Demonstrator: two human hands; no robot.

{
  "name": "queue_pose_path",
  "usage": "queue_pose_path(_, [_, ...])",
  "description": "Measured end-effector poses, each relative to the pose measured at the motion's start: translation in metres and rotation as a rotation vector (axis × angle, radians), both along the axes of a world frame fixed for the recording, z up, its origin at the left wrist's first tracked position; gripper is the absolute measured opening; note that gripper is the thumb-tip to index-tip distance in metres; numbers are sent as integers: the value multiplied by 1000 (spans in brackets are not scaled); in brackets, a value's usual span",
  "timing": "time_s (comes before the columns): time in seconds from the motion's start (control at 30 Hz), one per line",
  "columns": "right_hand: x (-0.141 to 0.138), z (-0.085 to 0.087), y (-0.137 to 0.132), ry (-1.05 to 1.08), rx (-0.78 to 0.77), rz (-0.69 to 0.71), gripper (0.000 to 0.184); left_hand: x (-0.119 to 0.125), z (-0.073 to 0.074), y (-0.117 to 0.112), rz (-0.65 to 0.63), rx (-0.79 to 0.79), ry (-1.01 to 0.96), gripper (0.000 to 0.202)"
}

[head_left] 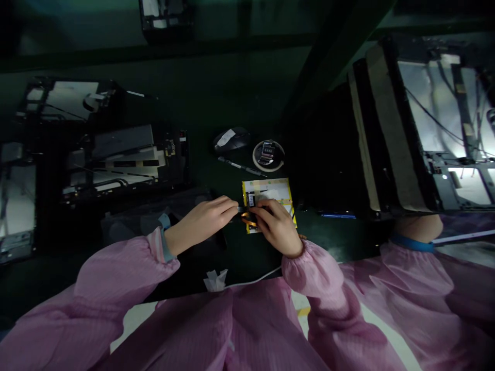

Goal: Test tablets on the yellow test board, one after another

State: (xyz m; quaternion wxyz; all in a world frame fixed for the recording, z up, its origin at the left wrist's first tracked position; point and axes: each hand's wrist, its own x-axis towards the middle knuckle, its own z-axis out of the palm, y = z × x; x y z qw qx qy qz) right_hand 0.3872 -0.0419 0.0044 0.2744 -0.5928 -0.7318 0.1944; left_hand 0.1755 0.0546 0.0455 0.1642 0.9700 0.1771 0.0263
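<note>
A flat battery pack (286, 191) with a white face and yellow edges lies on the dark green table before me. Over its left edge loops an orange flex cable (248, 220). My left hand (211, 215) comes in from the left, closed, its fingertips pinching the dark, narrow end of that cable. Bent over the battery, my right hand (277, 224) is closed too, thumb and fingers pressed together on the cable beside the left fingertips. The exact grip point is partly hidden by the fingers.
Behind the battery are a pen (242, 166), a black mouse (231, 140) and a round tape roll (267, 155) with small parts inside. Opened device housings (127, 165) lie left. A tall stack of housings with foam layers (398, 129) stands right, near a co-worker's arm (417, 229).
</note>
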Motion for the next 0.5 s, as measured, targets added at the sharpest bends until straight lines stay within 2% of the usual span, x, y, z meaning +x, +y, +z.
queue_pose_path(0.5, [-1,2,0,18,-3,-2,27,0,4,0,-18,73,44,21])
